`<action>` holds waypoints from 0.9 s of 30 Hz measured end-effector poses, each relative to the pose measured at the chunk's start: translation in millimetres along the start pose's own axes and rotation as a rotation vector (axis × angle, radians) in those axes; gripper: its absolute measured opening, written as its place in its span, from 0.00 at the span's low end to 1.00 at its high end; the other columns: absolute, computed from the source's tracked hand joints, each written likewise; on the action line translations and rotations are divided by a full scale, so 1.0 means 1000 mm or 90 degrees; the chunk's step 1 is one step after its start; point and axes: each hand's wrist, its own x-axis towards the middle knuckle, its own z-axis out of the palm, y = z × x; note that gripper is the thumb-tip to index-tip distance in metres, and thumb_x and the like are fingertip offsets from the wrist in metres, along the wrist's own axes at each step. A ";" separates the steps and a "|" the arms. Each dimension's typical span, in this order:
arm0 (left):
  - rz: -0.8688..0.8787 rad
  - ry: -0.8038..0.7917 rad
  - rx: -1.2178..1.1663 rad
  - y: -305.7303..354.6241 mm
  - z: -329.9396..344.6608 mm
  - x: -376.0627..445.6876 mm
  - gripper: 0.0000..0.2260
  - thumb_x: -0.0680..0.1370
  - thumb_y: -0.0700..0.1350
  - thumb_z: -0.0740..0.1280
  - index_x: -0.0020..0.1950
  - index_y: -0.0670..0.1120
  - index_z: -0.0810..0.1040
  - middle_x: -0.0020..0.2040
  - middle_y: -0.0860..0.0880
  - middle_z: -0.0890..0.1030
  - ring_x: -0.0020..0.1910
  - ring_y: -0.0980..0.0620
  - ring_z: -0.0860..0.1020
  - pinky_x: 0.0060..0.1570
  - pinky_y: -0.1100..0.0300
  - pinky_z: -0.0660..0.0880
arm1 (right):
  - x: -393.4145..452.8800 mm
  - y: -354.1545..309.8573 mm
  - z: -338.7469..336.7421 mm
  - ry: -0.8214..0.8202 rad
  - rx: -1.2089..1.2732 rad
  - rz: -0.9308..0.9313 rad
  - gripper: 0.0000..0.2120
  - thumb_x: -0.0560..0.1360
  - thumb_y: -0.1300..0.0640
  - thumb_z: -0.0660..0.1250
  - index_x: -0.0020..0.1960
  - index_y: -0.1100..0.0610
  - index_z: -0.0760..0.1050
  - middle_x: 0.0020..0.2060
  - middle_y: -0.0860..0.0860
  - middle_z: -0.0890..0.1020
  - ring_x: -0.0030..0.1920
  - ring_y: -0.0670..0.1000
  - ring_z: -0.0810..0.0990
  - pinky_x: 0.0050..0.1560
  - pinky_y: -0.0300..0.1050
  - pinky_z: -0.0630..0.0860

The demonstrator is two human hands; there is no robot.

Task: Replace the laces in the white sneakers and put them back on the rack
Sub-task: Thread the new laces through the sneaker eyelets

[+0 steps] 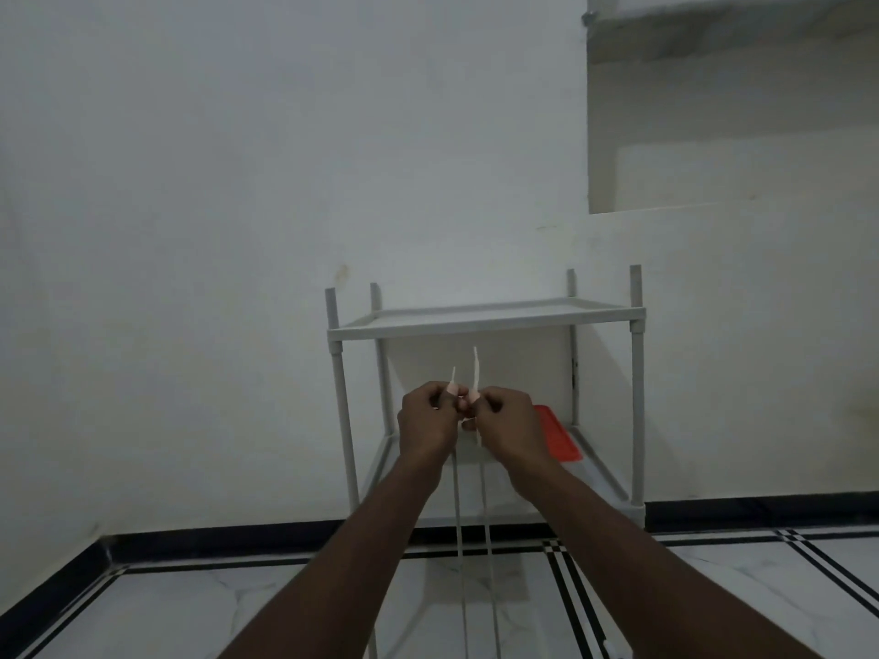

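Both hands are raised in front of the rack (485, 321). The left hand (428, 420) pinches one end of the white lace (486, 506); the right hand (506, 420) pinches the other. The tips stand up above the fingers, and two strands hang down out of frame. The sneakers are not in view; the strands probably lead to one below. Hold the tips level to equalise both lengths, then pull evenly before tying. A red lid (556, 435) lies on the lower shelf.
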 end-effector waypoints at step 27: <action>-0.081 0.007 -0.162 0.032 -0.014 -0.001 0.06 0.79 0.43 0.71 0.54 0.45 0.84 0.46 0.54 0.83 0.49 0.58 0.80 0.46 0.66 0.71 | 0.008 -0.020 0.006 0.027 0.037 -0.018 0.05 0.77 0.51 0.71 0.46 0.50 0.84 0.39 0.46 0.85 0.44 0.46 0.84 0.44 0.42 0.80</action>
